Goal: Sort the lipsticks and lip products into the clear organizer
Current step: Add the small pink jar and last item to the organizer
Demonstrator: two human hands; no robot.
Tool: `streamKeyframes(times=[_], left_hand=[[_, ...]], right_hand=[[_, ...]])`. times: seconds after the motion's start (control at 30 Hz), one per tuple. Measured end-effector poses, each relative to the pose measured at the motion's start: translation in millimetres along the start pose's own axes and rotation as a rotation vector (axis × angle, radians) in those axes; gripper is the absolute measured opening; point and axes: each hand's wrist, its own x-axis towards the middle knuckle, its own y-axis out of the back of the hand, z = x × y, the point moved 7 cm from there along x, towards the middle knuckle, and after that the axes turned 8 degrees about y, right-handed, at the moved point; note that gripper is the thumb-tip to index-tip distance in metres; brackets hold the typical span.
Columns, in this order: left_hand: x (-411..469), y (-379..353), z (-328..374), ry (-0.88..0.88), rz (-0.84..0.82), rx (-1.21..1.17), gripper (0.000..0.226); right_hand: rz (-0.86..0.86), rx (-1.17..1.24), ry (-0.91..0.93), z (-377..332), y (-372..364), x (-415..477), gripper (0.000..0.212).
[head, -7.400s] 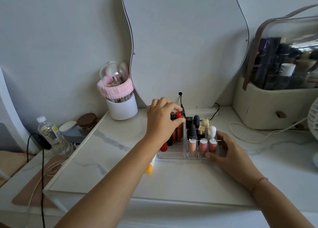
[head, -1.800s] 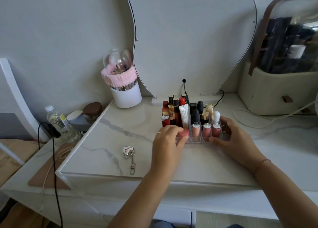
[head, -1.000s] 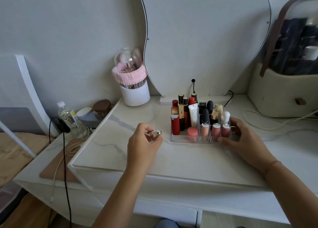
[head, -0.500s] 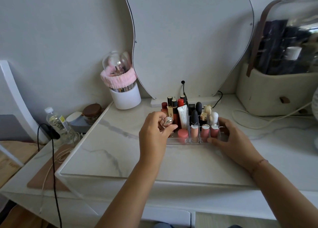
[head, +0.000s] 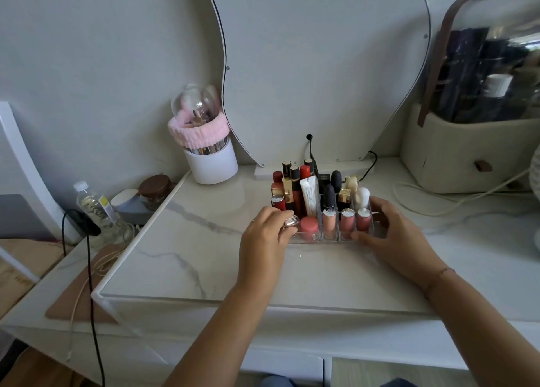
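Left hand (head: 264, 234) pinches a small silver-topped item (head: 291, 220), maybe a tiny lip product, at the front-left corner of the clear organizer (head: 321, 237), beside a round pink pot (head: 309, 226). Right hand (head: 388, 229) is half open and braces the organizer's right end; it carries nothing. The item looks light, hard and smooth, so it may slip, and a pinch on its sides seems best. Upright lipsticks (head: 295, 194) and a white tube (head: 310, 195) crowd the compartments behind and could be tipped over. On the marble surface (head: 190, 240) a white brush holder (head: 211, 164) stands well apart.
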Motion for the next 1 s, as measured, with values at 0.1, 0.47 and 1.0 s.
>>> streamKeyframes(times=[0.1, 0.47, 1.0], left_hand=[[-1, -2, -1, -0.013, -0.006, 0.007, 0.026], [-3, -2, -6, 0.001, 0.009, -0.002, 0.024], [-7, -13, -37, 0.411, -0.202, -0.156, 0.034]], right_hand=[[-0.003, 0.006, -0.003, 1, 0, 0, 0.068], [0.002, 0.026, -0.004, -1, 0, 0, 0.064], [0.002, -0.008, -0.009, -7, 3, -3, 0.067]])
